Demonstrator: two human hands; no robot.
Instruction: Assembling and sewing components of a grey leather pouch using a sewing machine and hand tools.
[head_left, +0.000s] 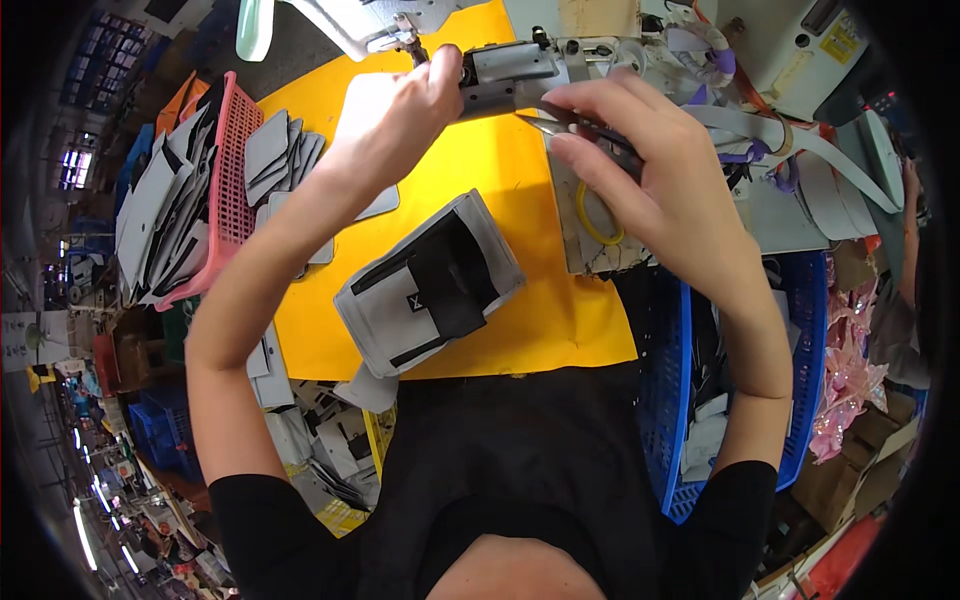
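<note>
A sewing machine head (380, 25) stands at the far edge of a yellow work surface (480, 355). My left hand (400, 120) is beside its needle area, fingers closed against the end of the metal machine arm (510, 75); anything in them is hidden. My right hand (650, 150) holds a slim, pointed metal tool (545, 124), its tip directed left just below that arm. Whether the tool is tweezers or snips does not show clearly. Nearer to me lies a grey and black fabric pouch (405, 305), tilted on the yellow surface and touched by neither hand.
Grey fabric pieces (275, 160) are stacked at left, beside a pink basket (235, 150) full of flat grey parts. Blue crates (672, 400) with pieces stand right of my lap. Ribbons and white straps (840, 155) hang at far right, near a yellow ring (590, 225).
</note>
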